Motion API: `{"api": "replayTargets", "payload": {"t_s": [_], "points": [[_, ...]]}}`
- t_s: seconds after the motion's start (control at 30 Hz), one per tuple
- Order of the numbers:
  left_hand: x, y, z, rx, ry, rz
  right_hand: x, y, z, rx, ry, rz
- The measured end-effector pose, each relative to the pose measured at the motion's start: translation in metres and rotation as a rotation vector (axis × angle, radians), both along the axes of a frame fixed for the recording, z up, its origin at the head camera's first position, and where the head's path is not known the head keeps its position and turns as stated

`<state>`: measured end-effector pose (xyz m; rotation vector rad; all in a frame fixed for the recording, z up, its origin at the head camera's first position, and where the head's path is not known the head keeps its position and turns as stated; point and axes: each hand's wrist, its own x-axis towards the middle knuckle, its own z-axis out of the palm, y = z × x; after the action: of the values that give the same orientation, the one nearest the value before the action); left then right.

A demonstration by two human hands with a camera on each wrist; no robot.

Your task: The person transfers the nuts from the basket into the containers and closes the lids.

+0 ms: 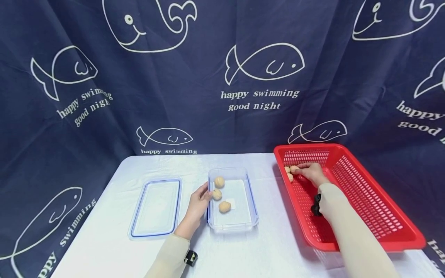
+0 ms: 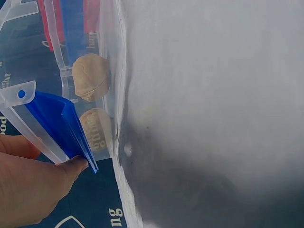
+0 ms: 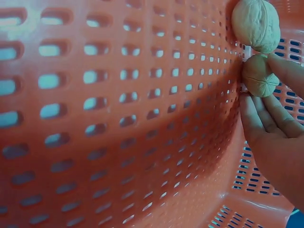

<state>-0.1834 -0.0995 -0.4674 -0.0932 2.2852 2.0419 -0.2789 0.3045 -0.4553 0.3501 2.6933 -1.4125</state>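
A clear plastic box (image 1: pixel 240 224) with blue side clips stands mid-table and contains three walnuts, one walnut (image 1: pixel 225 207) nearest its front. My left hand (image 1: pixel 199 202) grips the box's left wall; in the left wrist view the thumb presses beside the blue clip (image 2: pixel 59 121) and the fingers are over the rim. Inside the red basket (image 1: pixel 302 224), my right hand (image 1: pixel 313 173) pinches a walnut (image 3: pixel 260 76) between thumb and fingers at the far left corner. Another walnut (image 3: pixel 256 24) touches or nearly touches it, and a further walnut (image 1: pixel 290 177) lies by the basket's left wall.
A clear lid with a blue seal (image 1: pixel 156 208) lies flat on the white-covered table (image 1: pixel 104 231), left of the box. The basket's raised perforated walls surround the right hand. A dark blue curtain (image 1: pixel 208 123) with fish drawings hangs behind the table.
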Motion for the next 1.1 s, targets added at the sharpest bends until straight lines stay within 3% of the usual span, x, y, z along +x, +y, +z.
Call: {"api": "replayTargets", "payload": {"t_s": [0.4, 0.6, 0.8, 1.1], "points": [[0.0, 0.001, -0.001, -0.004, 0.006, -0.002, 0.003, 0.008, -0.002, 0.009, 0.014, 0.024], [0.0, 0.0, -0.001, 0.0, -0.002, 0.004, 0.002, 0.01, -0.001, -0.009, 0.018, -0.009], [0.0, 0.001, -0.002, 0.008, 0.004, 0.008, 0.004, 0.009, 0.006, -0.028, 0.026, -0.014], [0.0, 0.002, -0.001, 0.014, 0.007, 0.004, 0.011, 0.014, 0.023, -0.012, 0.114, 0.016]]}}
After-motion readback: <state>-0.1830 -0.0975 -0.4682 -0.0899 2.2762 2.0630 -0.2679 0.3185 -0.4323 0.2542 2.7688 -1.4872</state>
